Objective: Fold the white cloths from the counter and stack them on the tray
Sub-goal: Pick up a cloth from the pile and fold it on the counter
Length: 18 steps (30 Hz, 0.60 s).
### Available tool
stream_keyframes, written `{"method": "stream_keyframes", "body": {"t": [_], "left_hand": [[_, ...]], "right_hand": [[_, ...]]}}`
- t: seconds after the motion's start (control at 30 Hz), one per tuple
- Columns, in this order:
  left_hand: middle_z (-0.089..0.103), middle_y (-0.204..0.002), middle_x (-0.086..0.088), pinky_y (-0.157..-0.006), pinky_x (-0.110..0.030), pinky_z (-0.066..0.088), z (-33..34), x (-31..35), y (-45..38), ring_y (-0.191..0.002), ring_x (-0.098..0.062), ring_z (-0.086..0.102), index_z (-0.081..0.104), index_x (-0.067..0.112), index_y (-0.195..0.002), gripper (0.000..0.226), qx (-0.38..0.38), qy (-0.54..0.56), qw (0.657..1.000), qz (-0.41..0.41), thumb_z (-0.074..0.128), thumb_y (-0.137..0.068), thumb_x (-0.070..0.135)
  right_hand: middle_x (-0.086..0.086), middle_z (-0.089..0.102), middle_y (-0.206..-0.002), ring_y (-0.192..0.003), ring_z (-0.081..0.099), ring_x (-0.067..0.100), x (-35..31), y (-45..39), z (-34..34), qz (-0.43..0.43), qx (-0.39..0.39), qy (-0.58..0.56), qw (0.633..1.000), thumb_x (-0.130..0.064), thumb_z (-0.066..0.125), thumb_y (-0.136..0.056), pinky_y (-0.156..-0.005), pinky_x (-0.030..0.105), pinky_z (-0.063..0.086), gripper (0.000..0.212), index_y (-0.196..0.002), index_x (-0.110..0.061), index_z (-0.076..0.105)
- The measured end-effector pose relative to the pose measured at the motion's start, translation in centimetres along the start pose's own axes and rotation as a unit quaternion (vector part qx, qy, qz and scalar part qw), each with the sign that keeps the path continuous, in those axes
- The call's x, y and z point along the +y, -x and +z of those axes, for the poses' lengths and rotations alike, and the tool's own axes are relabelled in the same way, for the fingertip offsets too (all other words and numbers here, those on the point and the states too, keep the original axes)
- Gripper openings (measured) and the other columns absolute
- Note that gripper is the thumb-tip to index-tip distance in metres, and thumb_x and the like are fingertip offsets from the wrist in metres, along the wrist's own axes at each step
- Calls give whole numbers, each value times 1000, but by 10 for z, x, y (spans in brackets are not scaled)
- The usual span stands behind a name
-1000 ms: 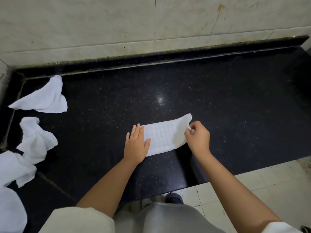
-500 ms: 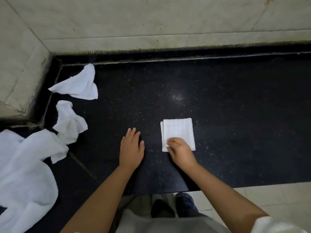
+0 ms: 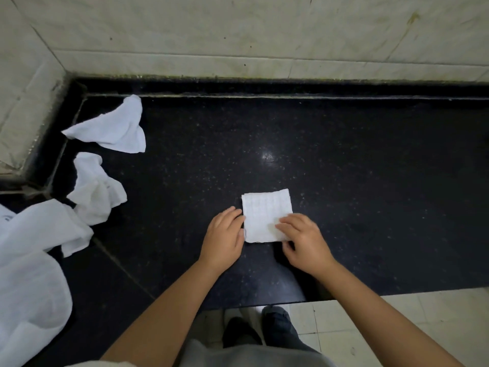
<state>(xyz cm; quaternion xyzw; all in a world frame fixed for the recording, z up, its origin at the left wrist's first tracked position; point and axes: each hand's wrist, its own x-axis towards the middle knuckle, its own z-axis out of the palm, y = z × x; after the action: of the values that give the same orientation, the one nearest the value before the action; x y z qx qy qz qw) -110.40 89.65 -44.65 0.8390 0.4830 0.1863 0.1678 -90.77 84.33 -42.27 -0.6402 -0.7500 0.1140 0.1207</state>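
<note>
A small white cloth (image 3: 266, 211), folded into a square, lies flat on the black counter (image 3: 370, 181) close to its front edge. My left hand (image 3: 223, 239) touches the cloth's left edge with its fingertips. My right hand (image 3: 304, 239) lies over the lower right corner, fingers on top and thumb at the near edge, pinching it. Unfolded white cloths lie at the left: one crumpled near the back corner (image 3: 111, 128), one below it (image 3: 96, 189), and a large heap (image 3: 31, 260) at the left border. No tray is in view.
Pale tiled walls (image 3: 238, 35) close off the counter at the back and at the left. The counter's front edge runs just below my hands, with light floor tiles (image 3: 423, 327) and my dark shoes (image 3: 264, 329) beneath it.
The cloth went from a long strip to a folded square. My left hand came up to its left edge, and my right hand shifted to the lower right corner.
</note>
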Motion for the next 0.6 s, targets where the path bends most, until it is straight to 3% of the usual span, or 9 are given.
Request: {"method": "stream_keyframes", "body": {"t": [0.1,0.2,0.27,0.33,0.4,0.5,0.6], "left_hand": [[69,-91,2,-83,-28,49,8,15,-4,-94,-11,50,70,15,-91,34,-13,-10,996,87,44,-78,32],[67,-84,9,-78,-22,44,18,25,-7,-82,-9,57,70,22,-85,30,-63,-74,988,119,58,-71,46],[67,-79,8,-70,-23,51,22,30,-10,-74,-12,64,70,21,-81,37,-86,-111,983,118,76,-58,51],[66,-74,6,-65,-24,52,23,36,-14,-68,-14,64,69,20,-78,41,-92,-130,982,105,77,-55,53],[64,-69,5,-62,-25,48,25,42,-18,-63,-15,62,66,19,-74,32,-81,-145,980,108,74,-61,48],[63,-66,2,-64,-24,31,30,61,-26,-62,-18,55,56,18,-76,7,-34,-126,981,145,53,-71,22],[66,-78,-6,-67,-27,32,39,101,-39,-77,-19,44,47,14,-86,16,37,-90,971,218,44,-71,11]], "right_hand": [[10,72,-91,-76,68,32,12,5,3,18,-50,55,997,1,80,-40,-56,38,57,48,-84,-14,72],[14,71,-90,-64,65,32,18,0,7,14,-55,28,998,11,77,-47,-49,34,56,43,-84,-9,73],[17,69,-96,-75,65,38,16,-6,1,18,-68,-5,998,9,67,-65,-61,39,58,30,-92,-4,71],[17,65,-109,-97,62,35,15,-11,-9,54,-82,-40,994,0,53,-82,-82,40,53,28,-106,-2,67],[14,65,-113,-105,59,29,17,-11,-23,76,-89,-84,990,-7,49,-86,-90,35,48,30,-112,-5,64],[12,69,-101,-92,60,23,32,4,-53,93,-69,-133,984,-5,48,-84,-77,24,45,28,-103,-7,68],[7,68,-97,-83,54,12,69,37,-93,135,-46,-168,975,-2,49,-83,-63,10,34,27,-100,-7,69]]}}
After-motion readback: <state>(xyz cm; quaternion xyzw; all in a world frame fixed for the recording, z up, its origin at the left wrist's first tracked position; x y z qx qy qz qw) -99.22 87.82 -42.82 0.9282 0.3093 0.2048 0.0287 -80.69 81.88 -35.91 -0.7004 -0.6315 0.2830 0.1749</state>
